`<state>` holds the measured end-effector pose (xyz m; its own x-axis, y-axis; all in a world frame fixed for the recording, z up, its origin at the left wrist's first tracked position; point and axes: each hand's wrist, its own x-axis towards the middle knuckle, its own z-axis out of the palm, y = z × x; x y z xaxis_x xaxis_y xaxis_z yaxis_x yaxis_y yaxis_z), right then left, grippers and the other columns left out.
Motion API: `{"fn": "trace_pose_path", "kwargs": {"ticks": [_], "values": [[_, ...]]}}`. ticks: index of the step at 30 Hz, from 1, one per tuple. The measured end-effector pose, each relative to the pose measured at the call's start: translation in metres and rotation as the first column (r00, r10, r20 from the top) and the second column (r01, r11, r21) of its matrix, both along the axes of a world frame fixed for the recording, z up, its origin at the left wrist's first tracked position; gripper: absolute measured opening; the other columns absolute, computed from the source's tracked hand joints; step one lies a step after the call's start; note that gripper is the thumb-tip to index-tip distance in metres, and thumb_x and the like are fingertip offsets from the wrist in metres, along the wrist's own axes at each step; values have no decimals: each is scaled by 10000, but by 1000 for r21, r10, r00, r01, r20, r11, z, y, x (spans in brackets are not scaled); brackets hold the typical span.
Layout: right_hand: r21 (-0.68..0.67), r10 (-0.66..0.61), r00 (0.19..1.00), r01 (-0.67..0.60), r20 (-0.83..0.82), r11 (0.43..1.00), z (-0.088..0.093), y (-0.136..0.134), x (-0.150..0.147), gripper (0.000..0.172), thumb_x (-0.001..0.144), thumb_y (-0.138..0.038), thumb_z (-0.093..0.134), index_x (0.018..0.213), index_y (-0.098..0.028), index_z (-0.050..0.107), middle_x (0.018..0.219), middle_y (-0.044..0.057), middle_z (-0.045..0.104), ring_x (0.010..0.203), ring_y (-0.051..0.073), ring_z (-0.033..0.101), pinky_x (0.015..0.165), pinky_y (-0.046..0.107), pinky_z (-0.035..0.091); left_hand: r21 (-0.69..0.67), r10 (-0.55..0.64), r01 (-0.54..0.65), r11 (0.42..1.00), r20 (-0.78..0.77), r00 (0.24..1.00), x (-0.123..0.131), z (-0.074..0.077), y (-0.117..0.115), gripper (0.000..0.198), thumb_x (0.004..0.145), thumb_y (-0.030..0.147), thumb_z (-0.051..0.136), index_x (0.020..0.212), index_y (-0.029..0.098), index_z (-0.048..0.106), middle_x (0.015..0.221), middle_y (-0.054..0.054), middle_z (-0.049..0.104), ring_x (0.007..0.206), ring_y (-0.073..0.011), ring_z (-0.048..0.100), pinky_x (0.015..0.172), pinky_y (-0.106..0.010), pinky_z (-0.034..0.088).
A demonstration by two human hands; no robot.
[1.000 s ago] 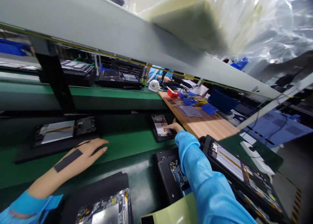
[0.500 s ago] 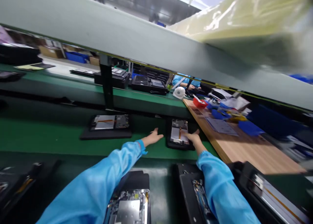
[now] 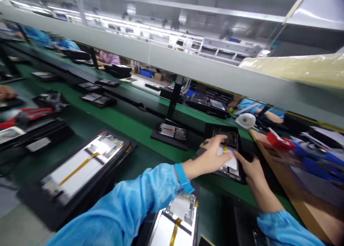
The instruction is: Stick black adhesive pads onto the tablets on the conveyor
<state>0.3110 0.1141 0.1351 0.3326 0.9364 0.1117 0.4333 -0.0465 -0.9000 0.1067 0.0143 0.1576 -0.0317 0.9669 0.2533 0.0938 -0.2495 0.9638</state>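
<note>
Now my left hand (image 3: 206,158) and right hand (image 3: 248,169) came together on the white sheet (image 3: 229,159) of the tablet (image 3: 224,133); the fingers touch it, but I cannot tell if they grip.

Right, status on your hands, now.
Left hand flat on white sheet, in black tray. Right hand at sheet's edge. Open tablet beside, on green belt.
</note>
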Motion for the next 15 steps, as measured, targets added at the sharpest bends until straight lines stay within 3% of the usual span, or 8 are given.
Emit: {"fn": "trace_pose_path", "kwargs": {"ticks": [2, 4, 7, 8, 10, 13, 15], "values": [[-59, 37, 993, -44, -110, 997, 12, -23, -41, 996, 676, -491, 942, 1526, -117, 582, 1449, 260, 725, 1329, 446, 734, 1069, 504, 662, 48, 173, -172, 984, -17, 985, -52, 4, -54, 640, 919, 296, 800, 1530, 281, 612, 1617, -79, 623, 1578, -289, 495, 1392, -482, 308], [-83, 91, 971, -112, -220, 990, 20, -55, -85, 919, 732, -424, 909, 1530, -112, 580, 1457, 262, 722, 1296, 420, 756, 1071, 493, 663, 29, 306, -306, 952, -21, 952, -100, -6, -109, 666, 941, 336, 727, 1574, 229, 553, 1714, -115, 529, 1644, -310, 420, 1414, -515, 244], [-83, 192, 905, -240, -379, 967, 22, -117, -161, 788, 795, -371, 879, 1502, -155, 605, 1349, 193, 790, 1166, 345, 812, 1023, 442, 684, -61, 418, -419, 906, -14, 908, -156, -32, -178, 753, 946, 428, 661, 1630, 179, 467, 1687, -190, 552, 1588, -357, 519, 1341, -581, 386], [-76, 222, 879, -279, -422, 957, 20, -139, -188, 769, 807, -364, 879, 1498, -169, 606, 1323, 169, 802, 1155, 324, 814, 1025, 425, 681, -81, 448, -448, 890, -13, 894, -172, -40, -198, 758, 947, 460, 645, 1627, 170, 474, 1649, -199, 593, 1554, -360, 561, 1317, -576, 427], [-64, 271, 824, -347, -498, 936, 12, -186, -242, 790, 809, -348, 893, 1517, -187, 581, 1258, 130, 821, 1133, 300, 815, 1025, 410, 675, -89, 539, -537, 839, -13, 842, -203, -51, -237, 751, 951, 507, 627, 1614, 175, 506, 1666, -173, 585, 1595, -340, 515, 1351, -528, 392], [-58, 322, 736, -439, -596, 897, -8, -252, -313, 839, 848, -367, 864, 1579, -174, 498, 1109, 103, 838, 1046, 308, 830, 964, 429, 689, -78, 713, -712, 698, -17, 701, -252, -58, -290, 738, 963, 517, 606, 1624, 201, 514, 1754, -109, 487, 1690, -318, 354, 1420, -476, 242], [-42, 340, 675, -482, -655, 875, -22, -288, -350, 854, 919, -409, 786, 1628, -129, 402, 1127, 137, 831, 1061, 324, 833, 986, 455, 677, -95, 788, -787, 609, -38, 614, -284, -64, -316, 717, 964, 466, 605, 1624, 198, 521, 1730, -102, 522, 1672, -355, 382, 1418, -517, 249]]}}
